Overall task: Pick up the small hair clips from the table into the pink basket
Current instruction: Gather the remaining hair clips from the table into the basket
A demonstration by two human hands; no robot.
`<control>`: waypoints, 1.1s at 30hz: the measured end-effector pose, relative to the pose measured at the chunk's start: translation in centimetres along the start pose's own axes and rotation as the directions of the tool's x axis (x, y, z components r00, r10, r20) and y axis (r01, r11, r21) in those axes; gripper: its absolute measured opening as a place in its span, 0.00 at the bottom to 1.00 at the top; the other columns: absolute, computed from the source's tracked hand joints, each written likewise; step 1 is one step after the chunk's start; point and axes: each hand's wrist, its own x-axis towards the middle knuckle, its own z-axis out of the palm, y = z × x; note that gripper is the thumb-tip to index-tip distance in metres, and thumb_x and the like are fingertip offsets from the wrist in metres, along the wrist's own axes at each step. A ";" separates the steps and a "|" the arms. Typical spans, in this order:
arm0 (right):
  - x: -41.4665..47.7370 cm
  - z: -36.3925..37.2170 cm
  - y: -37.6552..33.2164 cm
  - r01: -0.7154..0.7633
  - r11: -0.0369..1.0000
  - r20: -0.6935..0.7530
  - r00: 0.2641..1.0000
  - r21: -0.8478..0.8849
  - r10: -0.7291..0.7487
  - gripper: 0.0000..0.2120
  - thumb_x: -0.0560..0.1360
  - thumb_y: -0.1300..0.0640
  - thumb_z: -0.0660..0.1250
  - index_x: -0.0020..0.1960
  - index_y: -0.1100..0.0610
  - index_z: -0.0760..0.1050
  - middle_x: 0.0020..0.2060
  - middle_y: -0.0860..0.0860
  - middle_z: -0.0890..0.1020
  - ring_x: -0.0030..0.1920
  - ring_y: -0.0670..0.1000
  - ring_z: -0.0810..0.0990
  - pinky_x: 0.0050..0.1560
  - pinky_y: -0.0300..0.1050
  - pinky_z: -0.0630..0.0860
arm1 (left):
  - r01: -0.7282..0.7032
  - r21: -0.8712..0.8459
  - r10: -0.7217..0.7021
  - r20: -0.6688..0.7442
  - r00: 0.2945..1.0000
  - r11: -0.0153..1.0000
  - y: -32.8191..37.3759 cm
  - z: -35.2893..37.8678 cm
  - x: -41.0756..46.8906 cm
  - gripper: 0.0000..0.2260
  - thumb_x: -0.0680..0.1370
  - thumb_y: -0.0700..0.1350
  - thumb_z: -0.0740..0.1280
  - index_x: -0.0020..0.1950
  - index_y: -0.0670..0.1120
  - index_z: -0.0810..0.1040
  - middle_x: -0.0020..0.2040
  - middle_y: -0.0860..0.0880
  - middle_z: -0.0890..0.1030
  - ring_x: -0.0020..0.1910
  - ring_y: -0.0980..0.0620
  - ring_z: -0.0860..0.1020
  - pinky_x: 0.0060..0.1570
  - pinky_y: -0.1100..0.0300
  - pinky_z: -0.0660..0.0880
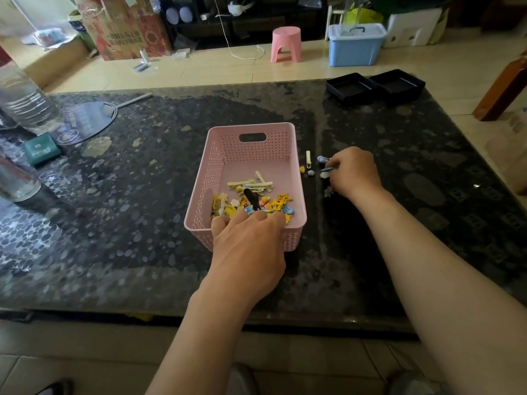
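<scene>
The pink basket [225,155] stands in the middle of the dark table, with several yellow, cream and blue hair clips [256,199] piled in its near half. My left hand [251,240] rests on the basket's near rim, its fingertips curled inside over the clips. To the right of the basket my right hand [352,173] lies on the table, fingers pinched on blue hair clips [325,163]. A cream clip [308,159] and a few small loose clips [310,173] lie on the table between the basket and that hand.
Two black trays [373,86] sit at the far right corner. A clear water bottle [22,95], a hand fan [85,121] and a green box [41,149] are at the left. A pink stool [286,44] and a blue bin [356,47] stand on the floor beyond.
</scene>
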 end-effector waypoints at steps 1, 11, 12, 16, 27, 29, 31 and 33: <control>0.1 -0.2 0.2 -0.022 0.998 -0.013 1.000 0.052 0.023 0.10 0.77 0.64 0.68 0.55 0.57 0.85 0.52 0.55 0.85 0.50 0.53 0.82 0.47 0.41 0.74 | -0.003 0.000 0.003 0.000 1.000 1.000 0.0 0.0 0.0 0.05 0.81 0.50 0.60 0.56 0.55 0.70 0.51 0.55 0.76 0.52 0.49 0.71 0.57 0.48 0.61; 0.6 -3.3 -3.5 0.000 0.743 -0.046 0.998 0.670 0.041 0.06 0.74 0.64 0.72 0.46 0.54 0.84 0.44 0.48 0.84 0.42 0.44 0.84 0.38 0.36 0.80 | 0.000 0.009 0.000 -0.012 1.000 1.000 0.0 0.1 0.1 0.04 0.80 0.49 0.60 0.54 0.55 0.70 0.51 0.55 0.76 0.51 0.49 0.71 0.57 0.48 0.61; 0.5 -3.5 -4.4 0.041 0.710 -0.056 0.998 0.703 -0.002 0.06 0.74 0.64 0.73 0.46 0.55 0.85 0.43 0.49 0.85 0.42 0.46 0.84 0.39 0.40 0.83 | -0.002 0.014 0.002 -0.015 1.000 1.000 0.1 0.1 0.1 0.04 0.80 0.50 0.60 0.55 0.55 0.70 0.51 0.55 0.76 0.51 0.49 0.71 0.56 0.48 0.61; -1.2 -3.1 -7.7 0.207 0.662 -0.070 0.971 0.721 -0.227 0.08 0.73 0.65 0.73 0.52 0.60 0.84 0.45 0.52 0.85 0.45 0.49 0.85 0.46 0.48 0.84 | -0.010 0.016 0.011 -0.031 0.999 1.000 0.0 0.2 0.0 0.04 0.80 0.50 0.60 0.55 0.56 0.70 0.51 0.55 0.76 0.51 0.49 0.71 0.55 0.49 0.61; -1.7 -2.8 -6.6 0.290 0.839 -0.041 0.951 0.460 -0.306 0.20 0.74 0.64 0.67 0.65 0.55 0.76 0.63 0.53 0.79 0.62 0.52 0.77 0.60 0.47 0.77 | -0.007 0.006 0.008 -0.033 0.999 1.000 0.0 0.1 -0.2 0.01 0.80 0.49 0.60 0.50 0.55 0.70 0.49 0.55 0.75 0.51 0.48 0.71 0.54 0.49 0.61; -0.5 -1.8 -4.4 0.220 0.938 0.029 0.971 0.266 -0.237 0.28 0.74 0.63 0.67 0.73 0.54 0.69 0.72 0.55 0.69 0.71 0.56 0.69 0.67 0.49 0.71 | -0.004 0.010 0.004 -0.033 0.999 1.000 0.0 0.1 -0.2 0.01 0.80 0.49 0.60 0.50 0.54 0.70 0.48 0.55 0.75 0.51 0.48 0.71 0.54 0.49 0.61; 0.2 -0.4 -2.1 0.146 0.987 0.223 0.962 0.062 -0.156 0.38 0.73 0.62 0.68 0.79 0.51 0.57 0.79 0.56 0.56 0.78 0.59 0.57 0.75 0.55 0.61 | -0.002 0.009 0.002 -0.026 1.000 1.000 0.0 0.0 -0.1 0.02 0.80 0.49 0.60 0.51 0.54 0.70 0.49 0.55 0.75 0.51 0.48 0.71 0.55 0.48 0.61; 0.3 0.9 -0.5 0.117 0.991 0.353 0.932 -0.072 -0.084 0.39 0.75 0.60 0.64 0.80 0.45 0.50 0.81 0.53 0.48 0.79 0.60 0.48 0.77 0.57 0.54 | 0.002 0.004 -0.002 -0.018 1.000 1.000 0.1 0.0 -0.1 0.01 0.80 0.49 0.60 0.51 0.55 0.70 0.49 0.55 0.75 0.51 0.48 0.71 0.56 0.48 0.61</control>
